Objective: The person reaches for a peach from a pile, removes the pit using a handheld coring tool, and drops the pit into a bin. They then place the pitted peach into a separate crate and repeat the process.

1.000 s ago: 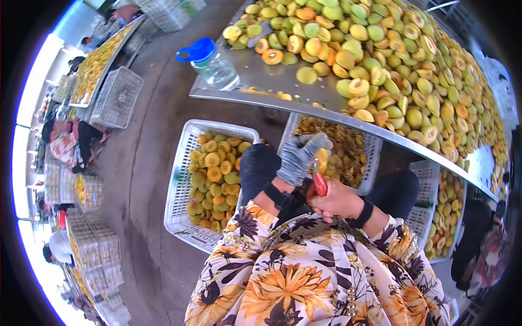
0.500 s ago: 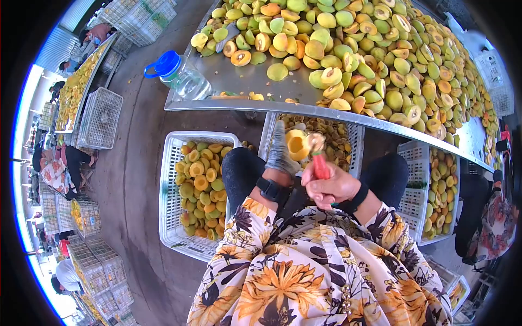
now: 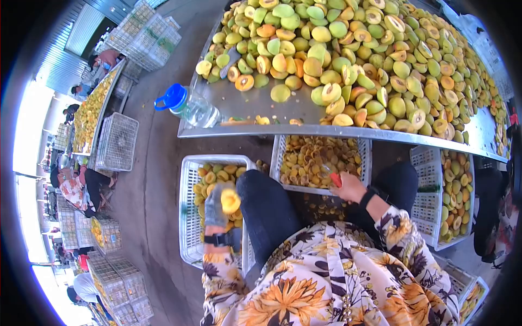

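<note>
In its grey glove, my left hand (image 3: 216,209) holds a hollowed yellow peach half (image 3: 230,201) above the left white crate (image 3: 187,239), which contains more peach halves (image 3: 223,173). Motion blurs the glove slightly. My right hand (image 3: 350,189) is closed round the red handle of a pitting tool (image 3: 335,179), over the near side of the middle crate (image 3: 366,160). The tool's metal end is hard to make out against the scraps and stones (image 3: 312,157) in that crate.
The metal table (image 3: 250,111) ahead bears a big heap of halved peaches (image 3: 375,65) and a blue-capped water bottle (image 3: 198,111). To my right stands another crate of halves (image 3: 429,209). Other people (image 3: 76,187) sit near stacked crates (image 3: 119,282) at left.
My hands have parted. The left hand carried the peach half left and over the left crate; the right hand moved the tool a little right, over the middle crate. The view has shifted slightly.
</note>
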Demonstrator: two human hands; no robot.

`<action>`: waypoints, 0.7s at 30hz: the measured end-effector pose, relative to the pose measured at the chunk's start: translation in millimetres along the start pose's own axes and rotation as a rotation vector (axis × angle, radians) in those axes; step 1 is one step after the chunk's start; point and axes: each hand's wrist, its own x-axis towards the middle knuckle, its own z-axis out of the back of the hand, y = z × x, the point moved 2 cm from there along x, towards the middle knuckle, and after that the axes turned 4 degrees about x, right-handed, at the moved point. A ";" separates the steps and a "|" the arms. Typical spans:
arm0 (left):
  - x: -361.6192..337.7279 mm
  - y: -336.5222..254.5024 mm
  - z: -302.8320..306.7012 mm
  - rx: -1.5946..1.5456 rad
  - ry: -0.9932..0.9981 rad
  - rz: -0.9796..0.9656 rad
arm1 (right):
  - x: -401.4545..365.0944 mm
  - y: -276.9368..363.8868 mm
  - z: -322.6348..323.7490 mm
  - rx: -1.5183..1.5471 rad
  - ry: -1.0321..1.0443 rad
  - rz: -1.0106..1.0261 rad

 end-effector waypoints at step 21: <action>363.4 -32.5 -109.0 0.523 0.214 0.303 | -46.4 1.3 13.9 0.404 -0.171 0.145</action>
